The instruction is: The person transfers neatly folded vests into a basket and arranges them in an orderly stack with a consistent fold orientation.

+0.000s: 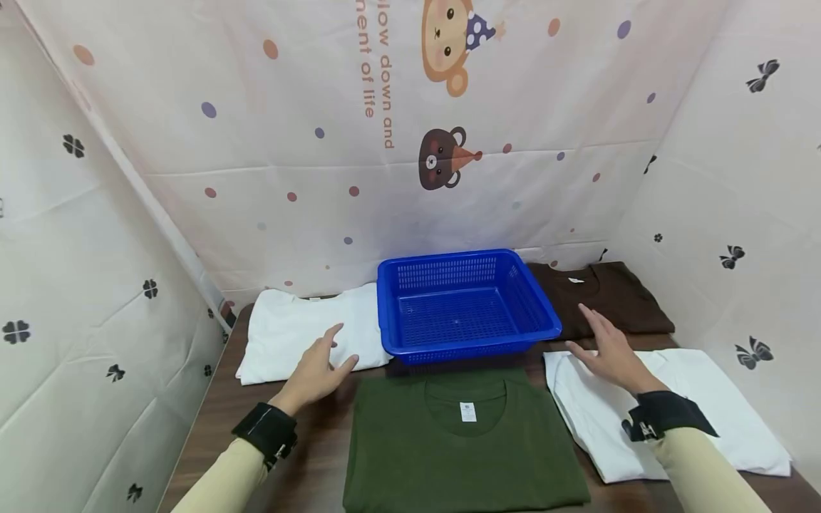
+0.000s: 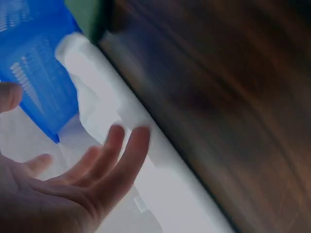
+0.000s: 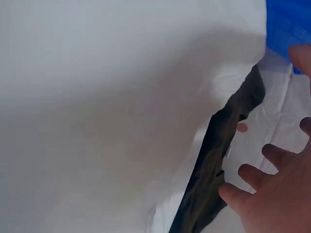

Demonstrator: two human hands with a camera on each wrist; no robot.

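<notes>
A blue plastic basket (image 1: 468,349) with slotted sides stands behind a folded dark green T-shirt (image 1: 410,456), whose neckline carries a white label. My left hand (image 1: 318,372) hovers with fingers spread near a folded white T-shirt (image 1: 276,335) on the left, holding nothing. On the other side, my right hand (image 1: 612,356) is also spread and holds nothing, above a second folded white garment (image 1: 725,399). Behind that hand lies a folded dark brown T-shirt (image 1: 616,299). In the left wrist view, the left hand's fingers (image 2: 121,165) are loosely bent near the white shirt's thick folded edge.
All of this lies on a dark brown wood-grain table (image 1: 314,442). A printed cloth backdrop (image 1: 308,235) rises directly behind the basket. Cloth walls stand at the left (image 1: 83,299) and right (image 1: 725,199), the right one close beside the shirts.
</notes>
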